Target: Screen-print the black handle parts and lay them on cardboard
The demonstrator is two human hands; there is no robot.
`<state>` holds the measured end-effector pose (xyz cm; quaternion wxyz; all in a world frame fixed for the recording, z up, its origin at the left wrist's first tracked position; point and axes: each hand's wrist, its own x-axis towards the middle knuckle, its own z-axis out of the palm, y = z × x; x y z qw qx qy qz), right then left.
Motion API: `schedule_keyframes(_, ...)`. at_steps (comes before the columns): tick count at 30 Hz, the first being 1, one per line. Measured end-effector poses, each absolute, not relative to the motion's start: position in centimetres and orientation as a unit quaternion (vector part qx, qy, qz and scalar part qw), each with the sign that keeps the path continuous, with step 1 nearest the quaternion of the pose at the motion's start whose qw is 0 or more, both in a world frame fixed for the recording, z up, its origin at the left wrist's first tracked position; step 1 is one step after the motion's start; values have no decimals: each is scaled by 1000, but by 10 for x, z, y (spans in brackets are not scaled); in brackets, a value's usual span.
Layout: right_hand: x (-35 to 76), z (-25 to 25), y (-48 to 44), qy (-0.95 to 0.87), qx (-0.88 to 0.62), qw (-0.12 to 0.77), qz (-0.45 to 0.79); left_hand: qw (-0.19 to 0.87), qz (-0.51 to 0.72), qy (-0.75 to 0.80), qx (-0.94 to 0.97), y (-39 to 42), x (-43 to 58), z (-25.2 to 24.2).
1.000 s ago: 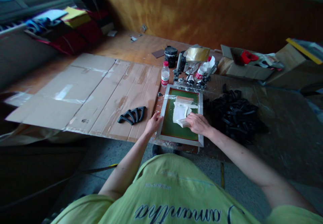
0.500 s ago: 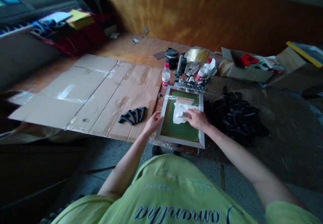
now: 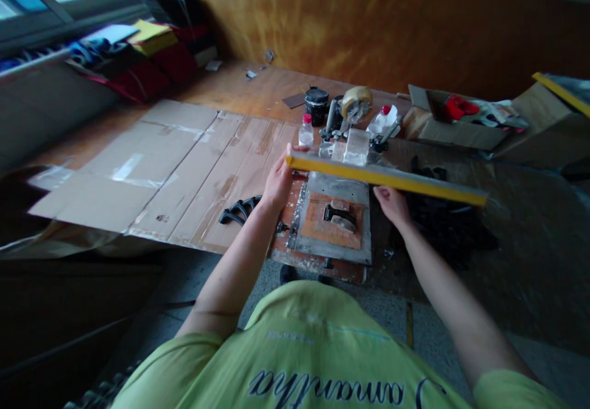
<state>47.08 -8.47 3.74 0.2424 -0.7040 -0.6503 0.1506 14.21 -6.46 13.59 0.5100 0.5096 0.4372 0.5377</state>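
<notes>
Frame (image 3: 369, 174) stands raised, left hand (image 3: 278, 182) gripping its end, probably clearing the black handle (image 3: 341, 213); right hand (image 3: 391, 204) curled below (hold unclear).

The frame (image 3: 387, 178) has a smooth-looking edge, the plate (image 3: 364, 215) is dull, worn metal, the handle (image 3: 345, 216) on it appears to be glossy plastic, the flattened carton (image 3: 170, 150) is matt cardboard with shiny tape (image 3: 126, 168), the bottle (image 3: 305, 133) is clear plastic, and the shirt (image 3: 322, 317) is matt cloth.
</notes>
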Motion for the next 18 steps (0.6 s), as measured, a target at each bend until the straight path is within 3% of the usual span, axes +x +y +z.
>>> schedule_keyframes(4, 421, 0, -113, -741, -653, 119, 104, 497, 546, 442, 510, -41, 157, 160)
schedule_keyframes(8, 392, 2, -120, -727, -680, 32, 88, 510, 531, 493, 463, -60, 168, 125)
schedule_keyframes(12, 364, 14, -135, -692, -703, 120, 113, 694, 232, 521, 440, -121, 185, 56)
schedule_keyframes(15, 337, 18, -151, -770, -597, 194, 114, 728, 248, 517, 376, -154, 192, 26)
schedule_keyframes(18, 347, 24, -152, -839, -491, 192, 130, 707, 321, 540, 325, -153, 174, 17)
